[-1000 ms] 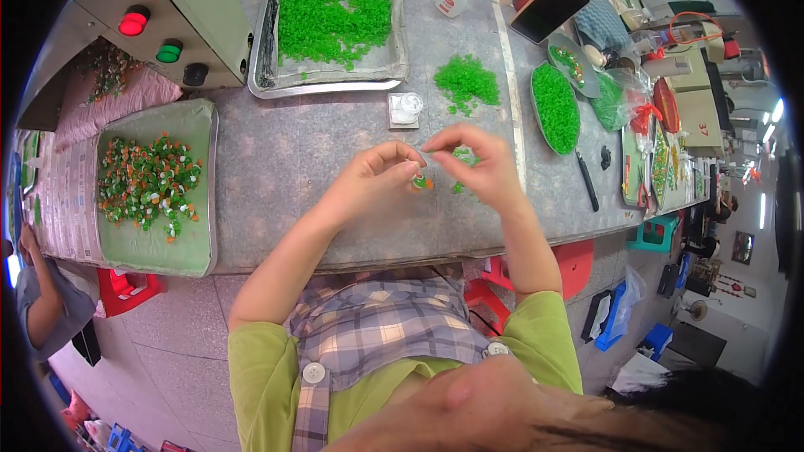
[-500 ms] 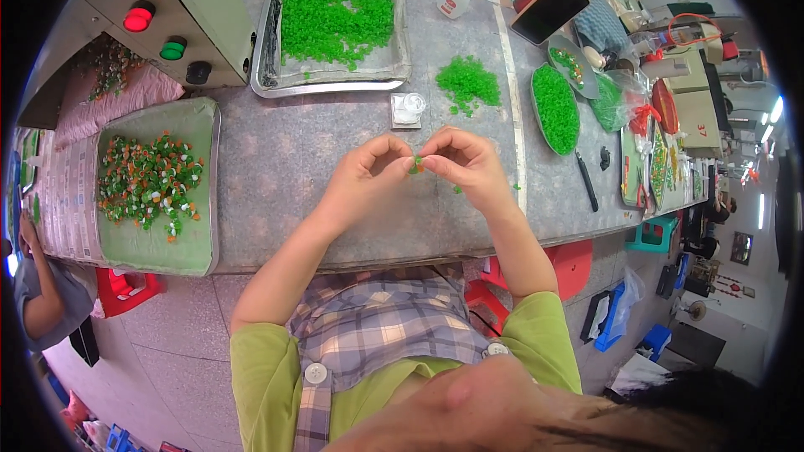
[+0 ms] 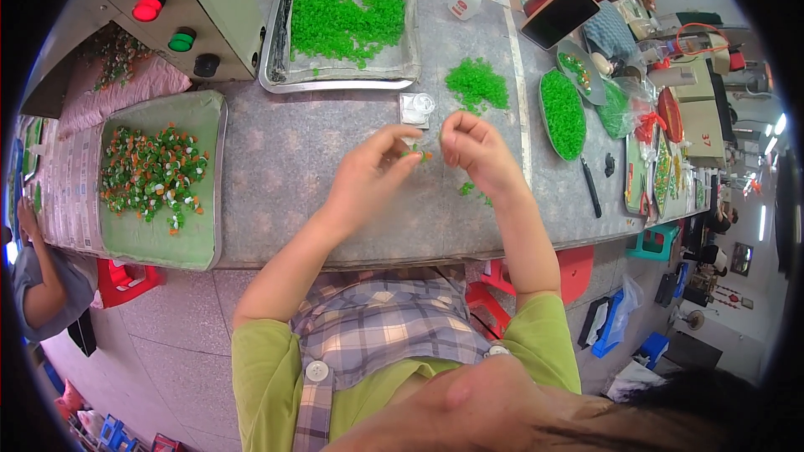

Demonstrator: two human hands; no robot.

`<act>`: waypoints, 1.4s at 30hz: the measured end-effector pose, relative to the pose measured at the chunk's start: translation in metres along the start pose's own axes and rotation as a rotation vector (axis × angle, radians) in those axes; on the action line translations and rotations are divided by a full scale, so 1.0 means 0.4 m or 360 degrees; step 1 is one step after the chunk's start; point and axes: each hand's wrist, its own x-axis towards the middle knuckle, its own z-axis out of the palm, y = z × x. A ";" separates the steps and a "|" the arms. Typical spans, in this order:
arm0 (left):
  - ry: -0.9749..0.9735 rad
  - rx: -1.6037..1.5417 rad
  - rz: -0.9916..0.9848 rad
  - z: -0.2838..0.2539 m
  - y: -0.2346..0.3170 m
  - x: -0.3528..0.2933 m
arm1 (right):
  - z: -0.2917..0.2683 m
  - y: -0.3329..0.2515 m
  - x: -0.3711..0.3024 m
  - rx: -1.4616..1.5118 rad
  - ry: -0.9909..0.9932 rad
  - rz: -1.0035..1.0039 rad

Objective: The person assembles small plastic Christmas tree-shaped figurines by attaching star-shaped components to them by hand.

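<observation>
Thumb and forefinger of my left hand (image 3: 368, 174) pinch a small green and orange plastic piece (image 3: 425, 156) above the grey tabletop. Just to its right, my right hand (image 3: 477, 151) is closed with fingertips pressed together; whatever it may hold is hidden. A gap separates the two hands. Beyond them sits a small white pad with a clear round dish (image 3: 418, 106). A loose heap of green plastic pieces (image 3: 477, 85) lies past my right hand, and a few green bits (image 3: 467, 189) lie beside that wrist.
A metal tray (image 3: 335, 86) of green pieces stands at the back. On the left is a green tray (image 3: 155, 249) of mixed pieces, near a machine with a red button (image 3: 148, 5). A bowl of green bits (image 3: 563, 115), a phone (image 3: 559, 17) and a black-handled tool (image 3: 591, 187) are right.
My hands have parted. The right hand has moved away from the piece and its fingers have curled in, while the left keeps the piece, whose orange part now shows. The view has shifted slightly.
</observation>
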 end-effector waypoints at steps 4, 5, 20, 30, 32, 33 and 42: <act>-0.0099 -0.0836 -0.0279 -0.023 -0.012 0.020 | -0.023 0.020 0.046 0.0397 0.0266 0.0010; -0.0101 -0.0839 -0.0279 -0.025 -0.008 0.022 | -0.025 0.026 0.051 0.0493 0.0293 0.0043; -0.0051 -0.1349 -0.0553 -0.036 -0.002 0.022 | -0.017 0.033 0.069 0.0465 0.0373 0.0002; -0.0253 -0.1326 -0.0415 -0.033 0.002 0.014 | 0.086 -0.040 -0.020 0.0038 0.0087 -0.0230; -0.0273 -0.1316 -0.0421 -0.030 0.004 0.014 | 0.089 -0.041 -0.020 0.0029 0.0093 -0.0221; -0.0282 -0.1308 -0.0421 -0.029 0.000 0.015 | 0.089 -0.042 -0.018 0.0020 0.0091 -0.0213; -0.0268 -0.1276 -0.0442 -0.029 0.008 0.015 | 0.085 -0.035 -0.017 -0.0082 0.0054 -0.0168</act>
